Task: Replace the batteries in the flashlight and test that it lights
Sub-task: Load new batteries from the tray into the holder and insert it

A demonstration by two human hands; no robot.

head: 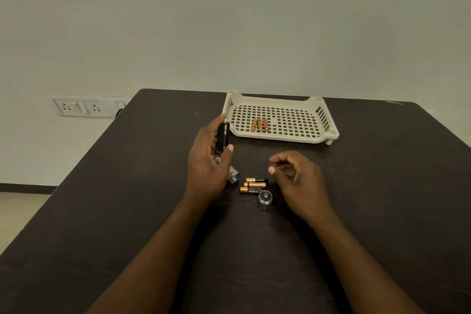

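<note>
Both forearms reach in over the dark table (382, 186); the left hand (207, 168) grips a black battery holder (222, 135) upright between thumb and fingers, while the right hand (297, 177) hovers with fingers loosely curled, holding nothing. Between them lie 3 fresh batteries (252, 185) side by side, the round tail cap (265, 197) just beside them and the silver flashlight body (233, 175) partly under the left hand. Farther back, a white perforated tray (328, 120) holds 3 more batteries (260, 125) — close together.
</note>
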